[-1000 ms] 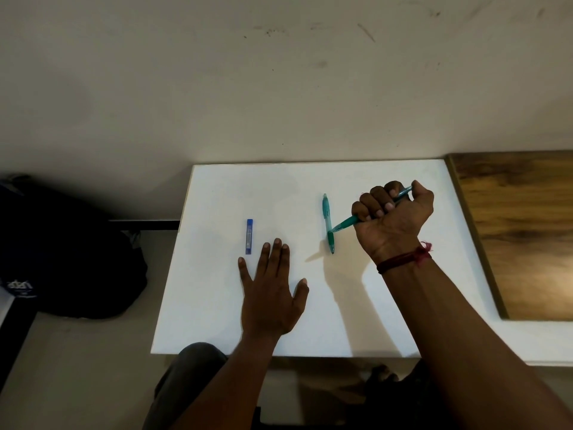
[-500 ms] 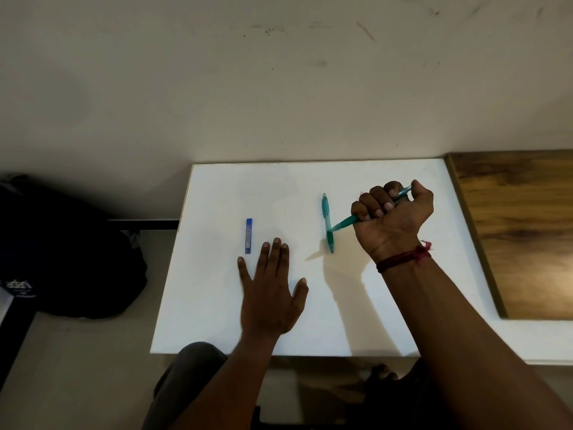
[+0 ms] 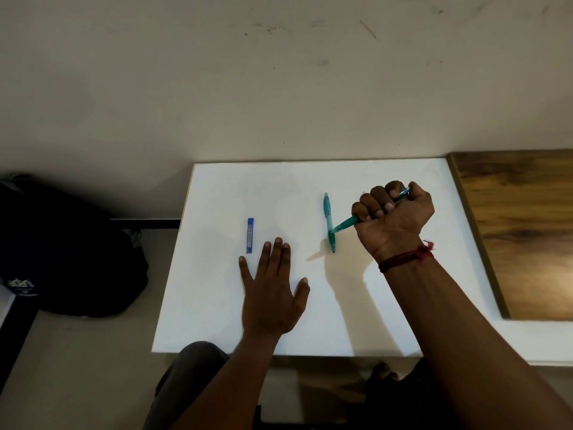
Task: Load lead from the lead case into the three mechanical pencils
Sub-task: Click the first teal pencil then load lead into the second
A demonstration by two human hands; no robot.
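Nothing moved since the earlier frames | right hand (image 3: 393, 212) clenched round held pencil (image 3: 345, 225), tip over second pencil (image 3: 328, 212) lying toward worktop (image 3: 217, 321) rear edge | left hand (image 3: 273, 293) flat, fingers straight, near front edge; lead case (image 3: 250, 235) just beside its fingertips

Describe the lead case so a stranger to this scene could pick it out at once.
Start at the white table and find the left hand lying flat on it. Just beyond its fingertips, on their left side, lies the lead case. It is the only blue thing there, a short flat-ended stick, unlike the longer teal pencil lying farther right.
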